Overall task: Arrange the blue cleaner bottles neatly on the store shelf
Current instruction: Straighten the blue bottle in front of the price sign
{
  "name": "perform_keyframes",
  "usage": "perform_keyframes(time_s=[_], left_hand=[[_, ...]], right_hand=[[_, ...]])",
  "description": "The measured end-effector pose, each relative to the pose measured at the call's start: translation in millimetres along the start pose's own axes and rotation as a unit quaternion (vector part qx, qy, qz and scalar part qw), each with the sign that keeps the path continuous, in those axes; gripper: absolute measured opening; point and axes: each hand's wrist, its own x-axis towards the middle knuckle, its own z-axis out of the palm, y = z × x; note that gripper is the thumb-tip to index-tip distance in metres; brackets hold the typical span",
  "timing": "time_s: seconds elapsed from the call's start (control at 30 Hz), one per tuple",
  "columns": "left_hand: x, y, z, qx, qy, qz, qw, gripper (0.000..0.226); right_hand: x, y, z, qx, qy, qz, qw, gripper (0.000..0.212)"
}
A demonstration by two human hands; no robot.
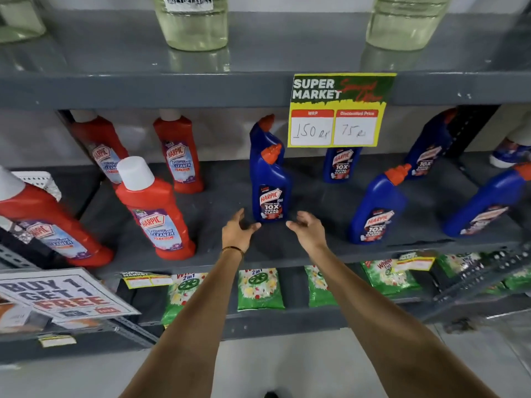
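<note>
Several blue Harpic cleaner bottles with orange caps stand on the grey middle shelf (pixel 316 248). One blue bottle (pixel 271 188) stands upright at the centre, with a second (pixel 263 133) right behind it. Others stand to the right: one under the price sign (pixel 341 165), one nearer the front (pixel 376 208), one far back (pixel 431 147) and one at the right edge (pixel 485 208). My left hand (pixel 237 229) and my right hand (pixel 309 229) hover open on either side of the centre bottle's base, just short of touching it, and hold nothing.
Several red Harpic bathroom cleaner bottles (pixel 156 211) fill the shelf's left part. A yellow and green price sign (pixel 339 110) hangs from the shelf above. Clear liquid bottles (pixel 192 24) stand on the top shelf. Green detergent packets (pixel 260 288) lie on the lower shelf. A "Buy 1 Get 1 Free" sign (pixel 63 294) sits low left.
</note>
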Motion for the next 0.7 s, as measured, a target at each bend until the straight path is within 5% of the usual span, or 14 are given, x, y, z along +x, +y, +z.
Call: perform_keyframes(time_s=[0.13, 0.37, 0.7], left_hand=[[17.7, 8.2, 8.1, -0.044, -0.008, -0.011, 0.999, 0.074], [28.9, 13.0, 17.8, -0.063, -0.001, 0.006, 0.998, 0.052], [3.2, 8.6, 12.6, -0.022, -0.006, 0.021, 1.0, 0.051]], right_hand=[[23.8, -8.3, 7.2, 0.019, -0.031, -0.009, 0.999, 0.061], [40.2, -11.5, 13.3, -0.031, -0.087, -0.053, 0.994, 0.04], [14.2, -5.9, 6.3, -0.066, -0.088, -0.069, 0.992, 0.042]])
